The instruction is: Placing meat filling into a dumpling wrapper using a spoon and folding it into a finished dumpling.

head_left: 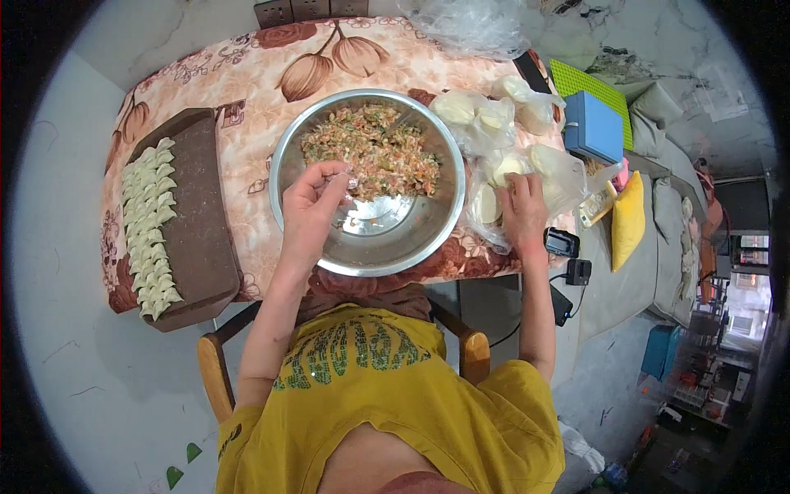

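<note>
My left hand [315, 198] is over the near left part of a steel bowl [284, 140], its fingers pinched together. A small shiny piece shows at the fingertips, too small to name. Chopped filling [370, 148] with green and orange bits lies in the far part of the bowl; the bare metal bottom shows nearer me. To the bowl's right, my right hand [524, 214] has its fingers curled down onto pale round dumpling wrappers [508, 167] in an open clear plastic bag [494, 235]. Its fingertips close on a wrapper's edge.
At the left, a brown tray [197, 214] holds rows of folded dumplings [150, 230]. More bagged wrappers [465, 111] lie beyond my right hand. A blue box [594, 128], a yellow cushion [628, 221] and a black device [561, 242] sit further right. Crumpled plastic [473, 25] lies at the back.
</note>
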### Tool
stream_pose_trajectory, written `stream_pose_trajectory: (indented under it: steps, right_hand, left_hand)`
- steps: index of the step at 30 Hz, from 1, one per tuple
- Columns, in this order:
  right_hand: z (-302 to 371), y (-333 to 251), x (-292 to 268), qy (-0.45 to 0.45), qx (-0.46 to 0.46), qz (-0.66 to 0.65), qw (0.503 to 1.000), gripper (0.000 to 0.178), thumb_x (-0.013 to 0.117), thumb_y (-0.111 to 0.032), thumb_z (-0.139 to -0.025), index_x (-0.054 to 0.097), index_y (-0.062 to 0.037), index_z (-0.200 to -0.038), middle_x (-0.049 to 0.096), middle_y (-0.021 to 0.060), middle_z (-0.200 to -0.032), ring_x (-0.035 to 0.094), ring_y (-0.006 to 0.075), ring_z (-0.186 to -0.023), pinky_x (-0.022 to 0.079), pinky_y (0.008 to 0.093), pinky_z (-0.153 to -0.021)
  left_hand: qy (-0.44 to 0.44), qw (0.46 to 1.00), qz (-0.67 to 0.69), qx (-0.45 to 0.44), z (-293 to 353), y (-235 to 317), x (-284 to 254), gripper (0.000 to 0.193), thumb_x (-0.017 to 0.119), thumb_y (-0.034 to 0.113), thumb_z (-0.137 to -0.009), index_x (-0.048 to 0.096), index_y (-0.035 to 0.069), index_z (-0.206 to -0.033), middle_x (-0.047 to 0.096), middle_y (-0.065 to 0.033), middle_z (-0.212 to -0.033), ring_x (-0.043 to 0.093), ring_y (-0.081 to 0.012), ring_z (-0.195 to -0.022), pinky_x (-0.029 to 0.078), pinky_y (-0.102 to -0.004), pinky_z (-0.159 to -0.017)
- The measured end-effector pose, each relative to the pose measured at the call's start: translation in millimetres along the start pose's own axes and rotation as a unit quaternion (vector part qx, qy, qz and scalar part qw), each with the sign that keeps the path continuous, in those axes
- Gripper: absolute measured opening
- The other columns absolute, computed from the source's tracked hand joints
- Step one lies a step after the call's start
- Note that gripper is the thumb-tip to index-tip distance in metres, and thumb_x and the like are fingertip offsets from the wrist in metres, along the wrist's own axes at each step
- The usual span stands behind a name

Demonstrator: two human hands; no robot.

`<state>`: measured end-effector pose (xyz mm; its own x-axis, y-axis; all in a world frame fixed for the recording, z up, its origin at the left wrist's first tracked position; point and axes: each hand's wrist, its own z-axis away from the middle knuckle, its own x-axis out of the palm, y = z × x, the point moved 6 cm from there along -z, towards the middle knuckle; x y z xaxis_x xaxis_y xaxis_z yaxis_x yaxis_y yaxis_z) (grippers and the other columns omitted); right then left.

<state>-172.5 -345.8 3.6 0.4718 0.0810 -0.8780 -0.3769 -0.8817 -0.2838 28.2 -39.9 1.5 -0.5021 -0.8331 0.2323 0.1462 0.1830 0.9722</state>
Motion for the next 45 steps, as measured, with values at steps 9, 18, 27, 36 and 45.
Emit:
stream_pose_trajectory:
  steps: [9, 18, 27, 36, 45]
  right_hand:
    - [-3.5, 14.7, -3.0, 0.000, 0.032, -0.164, 0.986, 0.009, 0.070, -0.007, -0.092, 0.068, -0.0026, -0.100, 0.062, 0.0126, -0.096, 0.066, 0.0281, -0.081, 0.053, 0.0380, -0.072]
    - [-3.2, 46.6, -1.5, 0.026, 0.165, -0.319, 0.933, 0.011, 0.063, -0.011, -0.101, 0.065, -0.0007, -0.102, 0.063, 0.0039, -0.091, 0.060, 0.0139, -0.078, 0.050, 0.0287, -0.070]
    - [-7.1, 45.2, -25.2, 0.123, 0.255, -0.598, 0.750, 0.014, 0.060, -0.017, -0.103, 0.067, -0.0055, -0.098, 0.068, 0.0015, -0.092, 0.061, 0.0082, -0.074, 0.048, 0.0247, -0.059]
    - [-6.3, -83.5, -38.8, 0.030, 0.182, -0.596, 0.782, 0.009, 0.061, -0.010, -0.102, 0.065, -0.0039, -0.097, 0.066, 0.0014, -0.094, 0.063, 0.0095, -0.082, 0.053, 0.0259, -0.065]
    - [1.5, -229.3, -16.9, 0.044, -0.292, -0.196, 0.935, 0.022, 0.075, -0.001, -0.078, 0.065, -0.0039, -0.098, 0.064, 0.0123, -0.095, 0.065, 0.0311, -0.085, 0.053, 0.0399, -0.072]
  left_hand:
    - [-0.016, 0.999, 0.015, -0.027, -1.5, -3.7, 1.2, 0.017, 0.065, 0.009, -0.100, 0.069, 0.001, -0.115, 0.068, -0.0002, -0.097, 0.062, -0.0066, -0.082, 0.053, -0.0243, -0.074]
    - [-0.016, 0.999, 0.037, -0.034, -0.9, -5.7, 1.4, 0.016, 0.065, 0.009, -0.100, 0.070, 0.003, -0.114, 0.068, 0.0009, -0.092, 0.061, -0.0073, -0.078, 0.049, -0.0230, -0.073]
    - [-0.026, 0.997, 0.054, -0.041, -1.4, -5.5, 0.5, 0.017, 0.065, 0.011, -0.100, 0.070, 0.002, -0.114, 0.069, -0.0022, -0.094, 0.064, -0.0091, -0.078, 0.051, -0.0239, -0.074]
    - [-0.149, 0.967, 0.159, -0.133, 6.4, -3.1, 15.3, 0.030, 0.057, 0.022, -0.105, 0.068, -0.003, -0.117, 0.075, -0.0119, -0.097, 0.074, -0.0190, -0.082, 0.062, -0.0320, -0.071]
    - [-0.118, 0.934, 0.236, -0.241, 27.2, -2.5, 36.1, 0.038, 0.059, 0.033, -0.105, 0.066, -0.001, -0.120, 0.073, -0.0112, -0.111, 0.074, -0.0225, -0.100, 0.062, -0.0366, -0.086]
